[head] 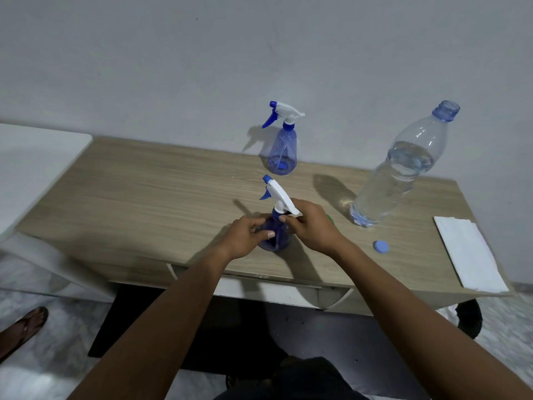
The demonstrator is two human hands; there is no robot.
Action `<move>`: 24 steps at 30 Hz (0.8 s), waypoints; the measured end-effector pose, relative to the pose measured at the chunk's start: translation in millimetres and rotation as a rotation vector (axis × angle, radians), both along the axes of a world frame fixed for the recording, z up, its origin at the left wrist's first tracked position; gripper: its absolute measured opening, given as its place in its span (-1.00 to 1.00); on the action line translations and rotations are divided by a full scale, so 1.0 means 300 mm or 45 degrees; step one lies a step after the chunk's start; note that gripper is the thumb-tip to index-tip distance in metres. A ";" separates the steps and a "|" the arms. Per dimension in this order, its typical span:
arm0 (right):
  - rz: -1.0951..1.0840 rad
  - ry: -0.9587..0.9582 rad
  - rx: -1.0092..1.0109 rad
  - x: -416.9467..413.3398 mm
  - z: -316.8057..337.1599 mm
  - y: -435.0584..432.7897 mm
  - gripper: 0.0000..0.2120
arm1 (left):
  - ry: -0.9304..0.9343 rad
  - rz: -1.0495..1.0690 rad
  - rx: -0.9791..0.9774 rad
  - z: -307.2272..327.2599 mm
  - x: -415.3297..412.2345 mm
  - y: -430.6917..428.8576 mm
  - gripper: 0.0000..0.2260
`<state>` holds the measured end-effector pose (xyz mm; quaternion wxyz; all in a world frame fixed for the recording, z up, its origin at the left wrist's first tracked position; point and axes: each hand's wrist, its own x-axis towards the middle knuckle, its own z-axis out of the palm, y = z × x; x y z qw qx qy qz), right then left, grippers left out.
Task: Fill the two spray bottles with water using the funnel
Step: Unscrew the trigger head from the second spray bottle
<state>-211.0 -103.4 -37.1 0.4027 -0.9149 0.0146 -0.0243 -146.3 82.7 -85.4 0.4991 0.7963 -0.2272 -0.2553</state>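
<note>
L hand [245, 239] holds near spray bottle [280, 241] body, R hand [313, 226] its neck.

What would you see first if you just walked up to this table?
The near spray bottle in the middle of the table, with the left grip round its body and the right grip at its collar. Next, the big open water bottle on the right, partly full, with its blue cap lying in front of it. A far spray bottle stands by the wall.
</note>
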 end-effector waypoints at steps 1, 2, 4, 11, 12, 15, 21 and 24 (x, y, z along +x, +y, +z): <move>0.024 0.015 0.033 -0.001 -0.004 -0.007 -0.83 | 0.000 0.006 -0.006 0.002 -0.001 0.001 -0.65; 0.039 0.024 0.071 -0.001 -0.008 -0.013 -0.81 | 0.004 0.010 -0.021 0.003 -0.002 0.000 -0.65; 0.036 0.037 0.125 0.003 -0.013 -0.016 -0.76 | 0.006 0.010 -0.021 0.010 -0.005 0.000 -0.65; -0.192 -0.058 0.097 0.022 -0.010 0.037 -0.64 | -0.049 0.051 0.112 0.011 -0.002 0.001 -0.86; -0.205 -0.070 0.087 0.025 -0.013 0.040 -0.65 | -0.042 0.055 0.117 0.009 -0.001 0.002 -0.88; -0.180 -0.089 0.102 0.024 -0.018 0.038 -0.75 | -0.037 0.039 0.111 0.007 0.002 0.003 -0.85; -0.135 0.019 0.362 0.020 -0.025 0.007 -0.90 | -0.021 0.007 0.045 0.026 -0.008 0.001 -0.69; -0.167 0.016 0.487 0.025 -0.015 -0.002 -0.91 | -0.021 0.007 0.055 0.026 -0.010 0.004 -0.64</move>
